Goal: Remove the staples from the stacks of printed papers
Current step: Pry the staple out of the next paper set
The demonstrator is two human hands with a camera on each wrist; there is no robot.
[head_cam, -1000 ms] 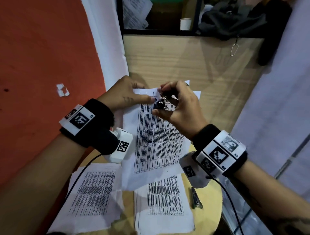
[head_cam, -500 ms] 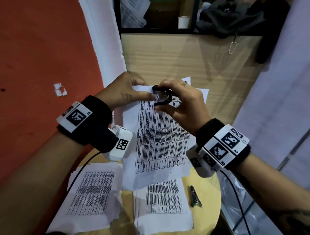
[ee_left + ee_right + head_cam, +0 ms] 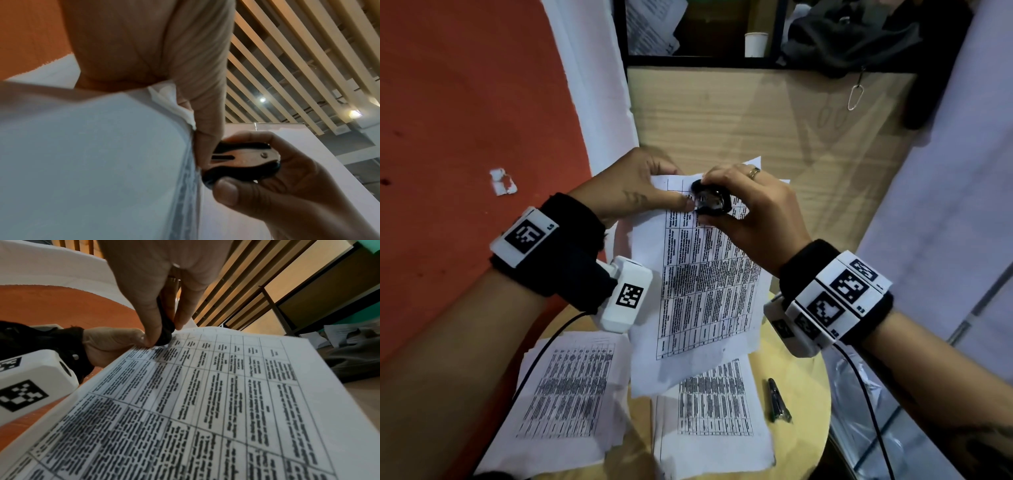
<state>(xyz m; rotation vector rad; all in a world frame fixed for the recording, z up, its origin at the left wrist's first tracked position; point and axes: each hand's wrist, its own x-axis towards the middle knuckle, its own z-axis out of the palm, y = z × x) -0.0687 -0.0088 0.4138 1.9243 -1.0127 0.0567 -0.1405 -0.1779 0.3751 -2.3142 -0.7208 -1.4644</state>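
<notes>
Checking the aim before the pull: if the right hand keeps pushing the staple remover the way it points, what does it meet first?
Probably the top corner of the held stack of printed papers, beside the left hand's thumb. The right hand pinches the staple remover there; actual contact is unclear.

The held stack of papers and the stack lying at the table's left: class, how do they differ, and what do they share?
The held stack is lifted, its top corner pinched by the left hand; the left stack lies flat on the round table, untouched. The right hand works a staple remover at the held stack's top; no tool is near the left stack. Both carry printed tables.
</notes>
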